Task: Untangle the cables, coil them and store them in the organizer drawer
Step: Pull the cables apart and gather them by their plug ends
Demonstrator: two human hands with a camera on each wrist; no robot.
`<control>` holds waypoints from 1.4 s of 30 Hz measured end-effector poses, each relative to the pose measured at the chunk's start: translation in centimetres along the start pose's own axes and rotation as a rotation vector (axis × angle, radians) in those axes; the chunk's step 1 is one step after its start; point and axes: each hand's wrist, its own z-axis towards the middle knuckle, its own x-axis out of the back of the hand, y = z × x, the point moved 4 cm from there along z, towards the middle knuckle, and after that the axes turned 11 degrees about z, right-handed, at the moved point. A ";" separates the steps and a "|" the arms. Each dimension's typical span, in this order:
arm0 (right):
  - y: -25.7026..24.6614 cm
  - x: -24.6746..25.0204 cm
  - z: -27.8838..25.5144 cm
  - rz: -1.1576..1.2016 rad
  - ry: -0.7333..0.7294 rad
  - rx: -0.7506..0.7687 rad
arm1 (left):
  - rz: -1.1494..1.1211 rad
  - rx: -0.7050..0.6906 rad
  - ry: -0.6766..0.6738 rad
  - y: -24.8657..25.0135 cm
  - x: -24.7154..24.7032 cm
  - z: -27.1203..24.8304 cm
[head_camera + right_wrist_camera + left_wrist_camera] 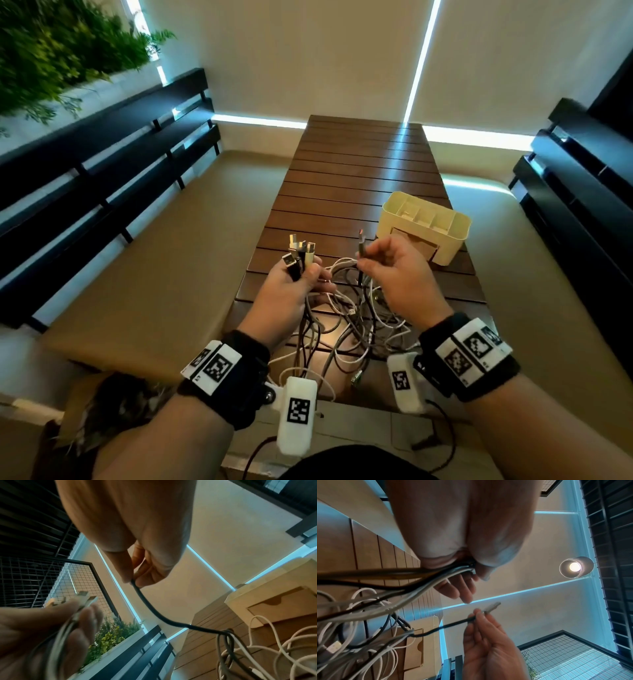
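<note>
From the head view, the left hand (291, 287) is curled round a bundle of plugs (299, 253) that stick up above its fingers, while the right hand (397, 270) pinches one dark cable (361, 246) just below its plug, held upright. Both hands hover over the tangle of cables (346, 325), white, grey and dark, lying on the slatted wooden table (359, 171). The cream organizer (424, 226) stands just beyond the right hand, and its drawer (416, 245) looks closed. The left wrist view shows what the head view hides: the bundled cords (423, 577) leave the underside of the closed left hand and run down into the heap, and the dark cable in the right hand's fingertips (477, 614) dives into a knot (407, 632) with paler cords. The right wrist view shows the pinch most plainly, thumb and forefinger (142, 578) pressed on the dark cable, which sags, then passes through a loop (226, 635) of grey and white cords; the drawer's notched front (281, 605) is also clearer here. The likely trouble is that a straight pull on the dark cable would cinch that loop tighter instead of freeing it, or drag the whole heap toward the table edge. Since the left hand holds many ends at once, one plug could also slip out and fall back into the heap.
</note>
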 end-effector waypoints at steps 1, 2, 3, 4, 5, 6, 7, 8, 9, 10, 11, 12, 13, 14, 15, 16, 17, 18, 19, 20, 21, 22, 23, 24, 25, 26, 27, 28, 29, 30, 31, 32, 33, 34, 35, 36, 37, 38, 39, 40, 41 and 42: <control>-0.2 -0.6 -0.4 0.000 -0.013 0.009 | 0.019 -0.006 0.003 0.0 -0.1 0.0; -0.4 -1.0 -0.7 0.005 -0.020 0.018 | 0.032 -0.011 0.003 0.0 -0.1 0.0; -0.7 -1.3 -1.0 0.016 -0.026 0.028 | 0.040 -0.015 0.003 0.0 -0.2 -0.1; -0.9 -1.6 -1.2 0.032 -0.035 0.037 | 0.045 -0.021 0.003 0.0 -0.3 -0.1; -1.2 -1.9 -1.4 0.040 -0.045 0.048 | 0.050 -0.030 0.005 0.0 -0.4 -0.1; -1.4 -2.2 -1.5 0.047 -0.056 0.058 | 0.057 -0.041 0.005 0.2 -0.5 -0.2; -1.6 -2.5 -1.7 0.049 -0.063 0.062 | 0.062 -0.054 0.001 0.3 -0.6 -0.3; -1.5 -2.8 -1.8 0.050 -0.063 0.061 | 0.060 -0.063 -0.008 0.4 -0.7 -0.3; -1.4 -3.0 -1.8 0.050 -0.056 0.058 | 0.052 -0.067 -0.018 0.5 -0.8 -0.3; -1.2 -3.1 -1.9 0.049 -0.046 0.056 | 0.040 -0.065 -0.024 0.5 -1.0 -0.3; -1.0 -3.1 -1.9 0.050 -0.041 0.056 | 0.026 -0.064 -0.024 0.5 -1.1 -0.3; -0.8 -3.2 -2.0 0.051 -0.037 0.057 | 0.012 -0.066 -0.023 0.6 -1.1 -0.2; -0.7 -3.2 -2.0 0.055 -0.035 0.063 | -0.002 -0.071 -0.022 0.6 -1.1 -0.2; -0.6 -3.3 -2.0 0.051 -0.029 0.076 | -0.017 -0.075 -0.021 0.7 -1.2 -0.2; -0.7 -3.3 -2.1 0.039 -0.021 0.100 | -0.030 -0.078 -0.022 0.7 -1.2 -0.2; -0.8 -3.4 -2.0 0.015 -0.012 0.130 | -0.042 -0.082 -0.025 0.7 -1.3 -0.2; -0.8 -3.5 -2.0 -0.007 -0.004 0.156 | -0.051 -0.082 -0.029 0.8 -1.4 -0.2; -0.8 -3.6 -1.9 -0.022 -0.002 0.173 | -0.056 -0.079 -0.032 0.8 -1.4 -0.2; -0.8 -3.7 -1.8 -0.023 -0.010 0.183 | -0.057 -0.075 -0.033 0.8 -1.4 -0.2; -0.8 -3.8 -1.8 -0.020 -0.025 0.193 | -0.056 -0.074 -0.031 0.8 -1.4 -0.1; -0.9 -3.8 -1.8 -0.021 -0.047 0.208 | -0.056 -0.076 -0.026 0.7 -1.2 0.0; -1.0 -3.9 -1.8 -0.032 -0.070 0.224 | -0.054 -0.077 -0.021 0.6 -1.1 0.2; -1.2 -3.8 -1.9 -0.048 -0.093 0.239 | -0.048 -0.075 -0.017 0.6 -1.0 0.3; -1.5 -3.7 -1.9 -0.063 -0.108 0.251 | -0.038 -0.070 -0.017 0.6 -0.9 0.4; -1.8 -3.5 -1.9 -0.070 -0.109 0.261 | -0.024 -0.067 -0.020 0.5 -0.8 0.4; -2.2 -3.1 -1.7 -0.069 -0.088 0.266 | -0.005 -0.066 -0.021 0.5 -0.7 0.4; -2.5 -2.6 -1.4 -0.061 -0.055 0.259 | 0.021 -0.069 -0.019 0.5 -0.6 0.3; -2.9 -2.2 -1.1 -0.046 -0.033 0.235 | 0.051 -0.078 -0.013 0.6 -0.6 0.2; -3.1 -1.9 -0.9 -0.024 -0.046 0.198 | 0.076 -0.092 -0.011 0.7 -0.7 0.1; -3.2 -2.0 -0.8 0.005 -0.105 0.155 | 0.090 -0.108 -0.022 0.8 -0.8 0.0; -3.2 -2.3 -0.8 0.021 -0.196 0.120 | 0.091 -0.122 -0.049 1.0 -1.1 -0.1; -3.1 -2.6 -0.9 0.009 -0.284 0.100 | 0.079 -0.133 -0.083 1.1 -1.4 -0.2; -3.0 -2.8 -1.1 -0.013 -0.341 0.098 | 0.064 -0.143 -0.114 1.2 -1.7 -0.2; -2.9 -2.8 -1.1 -0.017 -0.363 0.104 | 0.060 -0.153 -0.128 1.2 -1.8 -0.2; -2.9 -2.7 -1.2 0.012 -0.355 0.111 | 0.061 -0.161 -0.121 1.3 -1.8 -0.2; -2.7 -2.6 -1.1 0.066 -0.330 0.112 | 0.054 -0.166 -0.101 1.3 -1.7 0.0; -2.3 -2.4 -1.1 0.127 -0.302 0.101 | 0.032 -0.166 -0.076 1.3 -1.5 0.1; -1.7 -2.4 -1.2 0.169 -0.284 0.073 | 0.003 -0.161 -0.049 1.4 -1.2 0.3; -0.9 -2.4 -1.3 0.168 -0.277 0.034 | -0.028 -0.157 -0.026 1.4 -0.9 0.4; 0.0 -2.5 -1.4 0.122 -0.290 -0.007 | -0.058 -0.152 -0.012 1.5 -0.8 0.5; 0.9 -2.6 -1.6 0.043 -0.326 -0.044 | -0.092 -0.149 -0.007 1.7 -0.6 0.6; 1.7 -2.7 -1.9 -0.050 -0.375 -0.070 | -0.127 -0.147 -0.003 1.9 -0.5 0.6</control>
